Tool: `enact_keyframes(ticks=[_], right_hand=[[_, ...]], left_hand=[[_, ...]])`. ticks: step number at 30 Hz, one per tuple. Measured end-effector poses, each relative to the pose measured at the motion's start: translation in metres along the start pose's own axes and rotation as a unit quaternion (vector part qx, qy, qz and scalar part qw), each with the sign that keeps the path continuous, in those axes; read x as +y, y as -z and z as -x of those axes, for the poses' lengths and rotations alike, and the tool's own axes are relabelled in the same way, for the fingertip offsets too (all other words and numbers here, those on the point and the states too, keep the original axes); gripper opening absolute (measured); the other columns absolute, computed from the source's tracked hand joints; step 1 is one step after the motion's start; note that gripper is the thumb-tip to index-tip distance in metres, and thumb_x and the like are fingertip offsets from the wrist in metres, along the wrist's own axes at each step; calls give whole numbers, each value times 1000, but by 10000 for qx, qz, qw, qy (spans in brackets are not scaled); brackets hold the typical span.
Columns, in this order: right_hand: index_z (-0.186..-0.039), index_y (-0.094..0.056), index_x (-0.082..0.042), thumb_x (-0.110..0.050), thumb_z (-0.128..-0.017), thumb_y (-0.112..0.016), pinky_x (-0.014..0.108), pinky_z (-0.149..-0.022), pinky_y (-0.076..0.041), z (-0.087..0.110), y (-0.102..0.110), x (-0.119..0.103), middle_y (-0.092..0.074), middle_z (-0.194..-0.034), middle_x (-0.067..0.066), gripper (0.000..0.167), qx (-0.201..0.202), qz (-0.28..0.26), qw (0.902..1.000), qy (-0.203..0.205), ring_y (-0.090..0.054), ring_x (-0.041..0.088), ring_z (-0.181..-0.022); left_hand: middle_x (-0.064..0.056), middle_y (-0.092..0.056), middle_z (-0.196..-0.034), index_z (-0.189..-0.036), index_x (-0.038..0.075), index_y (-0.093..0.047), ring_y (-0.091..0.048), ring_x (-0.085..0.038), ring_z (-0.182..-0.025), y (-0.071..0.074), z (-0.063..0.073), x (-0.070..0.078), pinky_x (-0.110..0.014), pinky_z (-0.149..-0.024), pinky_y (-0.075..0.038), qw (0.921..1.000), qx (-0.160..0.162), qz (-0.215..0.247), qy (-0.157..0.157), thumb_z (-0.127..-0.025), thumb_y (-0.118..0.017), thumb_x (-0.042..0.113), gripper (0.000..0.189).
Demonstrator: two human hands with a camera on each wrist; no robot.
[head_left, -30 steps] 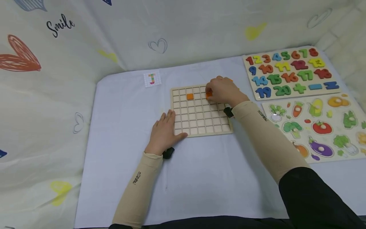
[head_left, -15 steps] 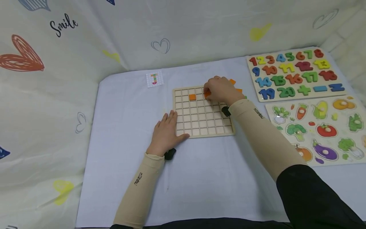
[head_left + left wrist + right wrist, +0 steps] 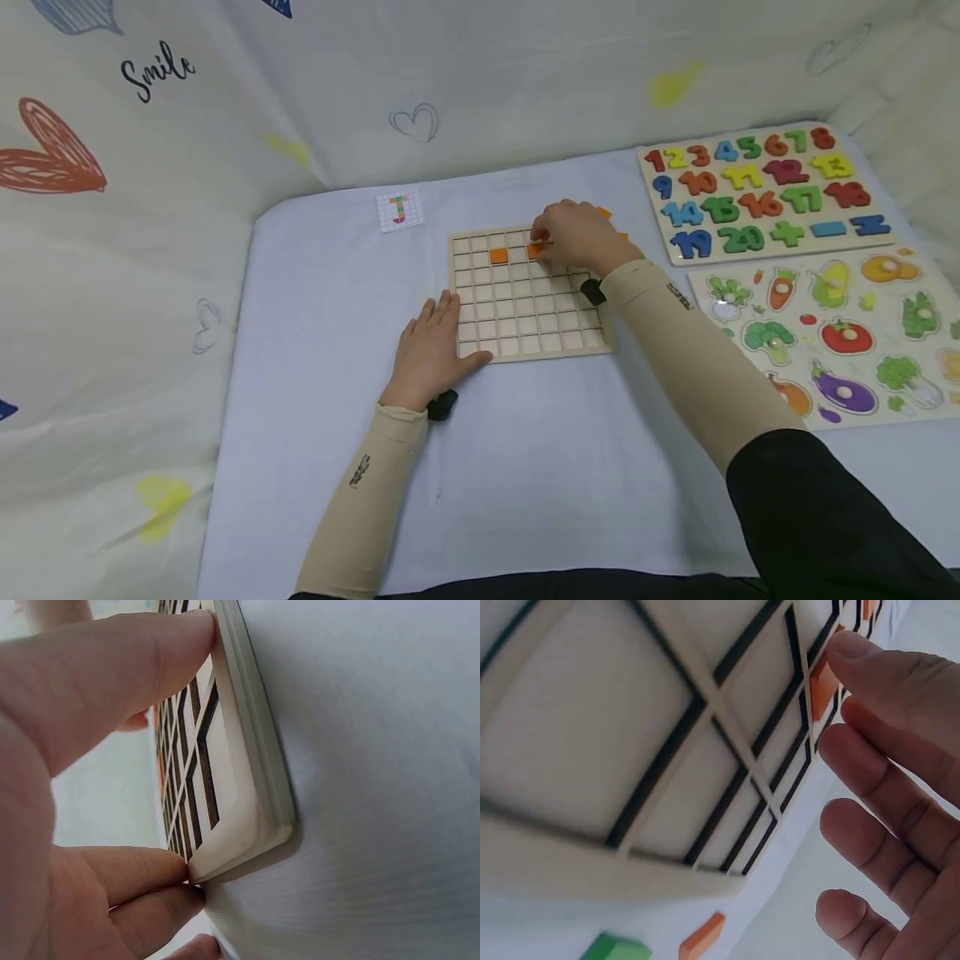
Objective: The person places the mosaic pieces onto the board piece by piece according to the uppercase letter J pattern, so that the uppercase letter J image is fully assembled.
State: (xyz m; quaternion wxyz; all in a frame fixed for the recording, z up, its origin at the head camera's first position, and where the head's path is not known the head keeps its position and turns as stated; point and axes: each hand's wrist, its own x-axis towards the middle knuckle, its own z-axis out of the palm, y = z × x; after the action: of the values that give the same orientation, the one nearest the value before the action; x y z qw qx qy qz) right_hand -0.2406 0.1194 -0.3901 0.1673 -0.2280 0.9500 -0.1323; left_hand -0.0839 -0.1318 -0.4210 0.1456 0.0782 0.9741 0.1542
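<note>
A wooden grid board (image 3: 517, 305) lies on the white-covered table, with an orange square tile (image 3: 498, 256) in one of its upper cells. My right hand (image 3: 576, 237) is over the board's upper right part and pinches a second orange tile (image 3: 535, 250) at the grid. In the right wrist view the thumb (image 3: 855, 646) touches that tile (image 3: 824, 690), while the other fingers are spread loosely below. My left hand (image 3: 431, 346) rests against the board's lower left corner, thumb on the front rim and straight fingers along the left side.
Loose orange tiles (image 3: 603, 212) lie beyond my right hand; a green one (image 3: 615, 948) shows in the right wrist view. A small card (image 3: 400, 208) with a coloured J pattern lies behind the board. To the right are a number puzzle (image 3: 806, 247) and a vegetable puzzle (image 3: 802, 408).
My right hand and its orange tile have shifted slightly left across the board. The left hand stays at the corner.
</note>
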Motion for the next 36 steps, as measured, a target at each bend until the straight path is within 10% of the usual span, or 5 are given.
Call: enact_keyframes(ticks=[18,36], right_hand=[[-132,-69,-5,-19,-98,-69,56,-108,-46,34,16,52,-65,-131,19,36,-191,-10,9960,-872,-54,37,-121],[-121,-74,-5,-19,-95,-73,52,-98,-49,51,7,71,-67,-123,16,30,-229,173,9955,-901,-52,34,-111]], left_hand=[[-16,-25,-172,-165,5,-23,-23,-40,-161,4,1,-7,-62,-125,-30,9999,140,14,-37,-89,-75,59,107],[-15,-25,-173,-165,6,-24,-23,-39,-161,0,1,0,-62,-126,-29,9999,61,64,-61,-89,-75,58,106]])
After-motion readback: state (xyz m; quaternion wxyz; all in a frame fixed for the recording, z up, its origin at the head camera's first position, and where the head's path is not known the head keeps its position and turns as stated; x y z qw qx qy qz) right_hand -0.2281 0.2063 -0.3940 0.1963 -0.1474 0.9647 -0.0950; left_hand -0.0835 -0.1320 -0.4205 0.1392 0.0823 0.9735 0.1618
